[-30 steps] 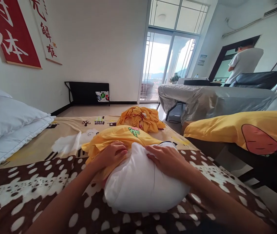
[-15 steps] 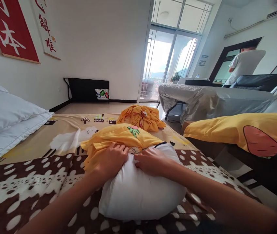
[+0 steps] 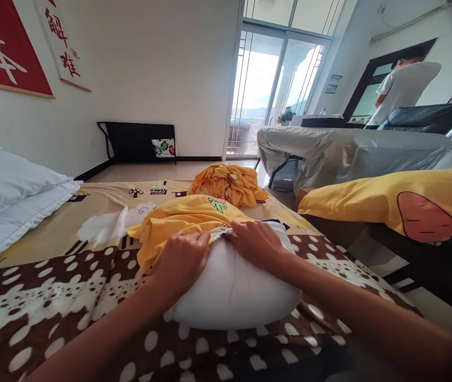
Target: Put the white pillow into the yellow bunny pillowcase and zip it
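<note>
The left hand (image 3: 181, 257) and right hand (image 3: 255, 241) pinch the pillowcase (image 3: 181, 215) hem at the pillow's (image 3: 233, 286) 12 o'clock end. Covering more likely calls for an even pull toward 6 o'clock.

**Around the bed**

On my feed, a spotted brown-and-beige blanket (image 3: 50, 297) covered the bed, with white pillows (image 3: 6, 185) stacked at its left edge. A crumpled heap of yellow cloth (image 3: 226, 183) lay at the far end. To the right, apart from the bed, a yellow cushion (image 3: 369, 199) with a strawberry print rested on a dark surface. Beyond it stood a grey-covered table (image 3: 349, 154), and behind that a person in a white shirt (image 3: 403, 90) faced away. A red banner (image 3: 6, 48) hung on the left wall, and a black rack (image 3: 138, 140) stood against the far wall beside the glass doors (image 3: 265, 90).
</note>
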The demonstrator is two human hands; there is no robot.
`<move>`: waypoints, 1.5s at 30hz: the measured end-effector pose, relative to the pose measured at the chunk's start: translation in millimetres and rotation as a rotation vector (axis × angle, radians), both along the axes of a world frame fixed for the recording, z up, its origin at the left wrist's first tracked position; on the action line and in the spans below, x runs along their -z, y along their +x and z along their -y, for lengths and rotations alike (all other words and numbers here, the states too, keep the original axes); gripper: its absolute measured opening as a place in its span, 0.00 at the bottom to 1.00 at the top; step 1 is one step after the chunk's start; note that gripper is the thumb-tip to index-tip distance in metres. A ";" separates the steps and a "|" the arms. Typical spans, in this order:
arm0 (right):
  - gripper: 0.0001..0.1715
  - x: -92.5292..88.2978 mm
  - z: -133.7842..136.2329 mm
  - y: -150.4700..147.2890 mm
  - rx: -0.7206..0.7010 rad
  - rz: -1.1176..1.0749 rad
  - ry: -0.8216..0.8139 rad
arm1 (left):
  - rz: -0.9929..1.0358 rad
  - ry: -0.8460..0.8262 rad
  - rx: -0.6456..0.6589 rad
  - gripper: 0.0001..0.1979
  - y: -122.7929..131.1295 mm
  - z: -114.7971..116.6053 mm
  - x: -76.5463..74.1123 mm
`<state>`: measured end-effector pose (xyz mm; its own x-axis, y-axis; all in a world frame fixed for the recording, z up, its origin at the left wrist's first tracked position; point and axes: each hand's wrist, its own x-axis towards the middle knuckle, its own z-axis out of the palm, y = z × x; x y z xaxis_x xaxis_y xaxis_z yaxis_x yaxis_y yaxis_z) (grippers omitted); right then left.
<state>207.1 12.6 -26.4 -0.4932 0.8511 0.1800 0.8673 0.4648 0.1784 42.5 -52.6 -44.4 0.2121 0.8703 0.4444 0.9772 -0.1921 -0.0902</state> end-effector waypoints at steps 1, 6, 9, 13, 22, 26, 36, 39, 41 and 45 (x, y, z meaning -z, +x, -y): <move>0.22 -0.7 -2.0 0.6 0.022 -0.004 0.017 | 0.053 -0.033 -0.021 0.05 3.2 -0.9 -3.0; 0.19 -2.1 -6.5 -3.1 -0.114 0.024 0.005 | 0.134 0.021 0.095 0.09 15.9 -11.5 -2.7; 0.16 -3.8 -8.3 -1.3 -0.135 0.032 -0.036 | 0.123 0.062 0.188 0.11 15.3 -11.6 5.3; 0.19 -7.1 -20.3 13.5 -0.030 -0.013 -0.023 | 0.054 0.347 0.231 0.08 0.6 11.9 16.3; 0.18 -2.8 -46.4 44.0 0.066 -0.107 -0.004 | 0.599 -0.060 0.161 0.11 -31.0 36.3 31.9; 0.19 -3.0 -45.8 46.2 0.081 -0.130 -0.012 | 0.693 -0.026 0.094 0.15 -29.2 15.9 37.3; 0.18 -2.7 -51.5 40.3 0.127 -0.155 -0.028 | 0.402 -0.232 -0.090 0.23 0.2 -8.4 32.0; 0.19 -4.2 -48.5 30.2 0.153 -0.130 -0.008 | 0.537 -0.232 -0.147 0.19 3.3 -12.3 32.5; 0.19 -6.0 -44.6 24.0 0.139 -0.104 0.014 | 0.717 -0.165 -0.121 0.12 2.5 -15.9 32.6; 0.19 -9.4 -39.4 17.4 0.134 -0.064 0.037 | 0.947 -0.020 -0.073 0.07 3.1 -23.7 25.4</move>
<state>224.6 52.0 -17.0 -0.3620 0.9007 0.2401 0.9313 0.3382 0.1353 45.6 -28.9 -69.8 -0.2843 0.8765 0.3885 0.6520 -0.1204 0.7486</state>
